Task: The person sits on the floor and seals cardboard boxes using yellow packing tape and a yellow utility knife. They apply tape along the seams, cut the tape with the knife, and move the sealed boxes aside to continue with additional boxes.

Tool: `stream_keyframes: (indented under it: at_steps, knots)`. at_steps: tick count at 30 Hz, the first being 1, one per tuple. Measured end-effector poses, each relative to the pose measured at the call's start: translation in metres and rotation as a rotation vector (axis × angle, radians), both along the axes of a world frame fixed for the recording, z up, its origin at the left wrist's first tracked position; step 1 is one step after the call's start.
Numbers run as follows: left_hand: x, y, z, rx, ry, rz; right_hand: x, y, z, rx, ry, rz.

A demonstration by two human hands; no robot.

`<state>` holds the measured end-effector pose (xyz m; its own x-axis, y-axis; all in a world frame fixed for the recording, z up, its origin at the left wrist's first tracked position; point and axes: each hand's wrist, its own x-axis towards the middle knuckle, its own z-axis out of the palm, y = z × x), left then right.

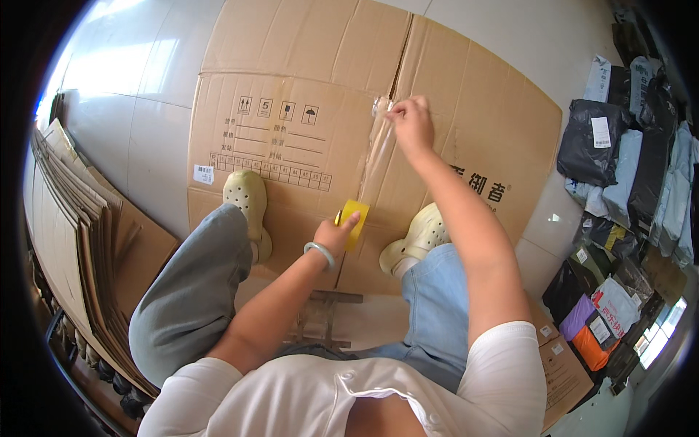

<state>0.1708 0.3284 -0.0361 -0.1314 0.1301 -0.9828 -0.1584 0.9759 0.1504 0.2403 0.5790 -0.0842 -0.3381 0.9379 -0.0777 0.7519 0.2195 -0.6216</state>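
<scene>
White sleeves and two bare forearms rise from six o'clock. At nine o'clock, a stack of flattened cartons [76, 240] leans on edge. Near centre, the left hand [336, 234] grasps a yellow tape dispenser [353, 221] on the flattened cardboard box [291, 138]. Clear tape [378, 149] stretches toward twelve o'clock, its end pinched by the right hand [411, 120]. At three o'clock lie piled parcel bags [626, 175].
</scene>
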Motion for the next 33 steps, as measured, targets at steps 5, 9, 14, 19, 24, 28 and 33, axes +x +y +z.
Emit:
stream_keyframes:
  at_steps: [5, 9, 14, 19, 24, 28, 33]
  knots:
    - [0.01, 0.021, 0.021, 0.147, -0.137, 0.176, -0.02, 0.013, -0.041, -0.107, -0.039, -0.119]
    - [0.003, 0.033, 0.013, 0.085, -0.064, 0.25, -0.027, 0.019, -0.051, -0.109, -0.111, -0.061]
    - [-0.004, 0.045, 0.014, -0.006, -0.09, 0.14, -0.026, 0.021, -0.072, -0.026, -0.118, -0.098]
    - [-0.011, 0.044, 0.001, 0.019, 0.073, 0.082, -0.031, 0.022, -0.074, -0.038, -0.157, -0.109]
    - [-0.016, 0.041, -0.007, -0.049, 0.044, 0.053, -0.037, 0.025, -0.081, -0.087, 0.052, -0.21]
    - [-0.016, 0.042, -0.012, -0.024, 0.011, 0.063, -0.039, 0.028, -0.086, 0.04, 0.156, -0.253]
    - [-0.012, 0.045, -0.009, -0.03, 0.02, 0.057, -0.04, 0.028, -0.08, -0.019, 0.165, -0.301]
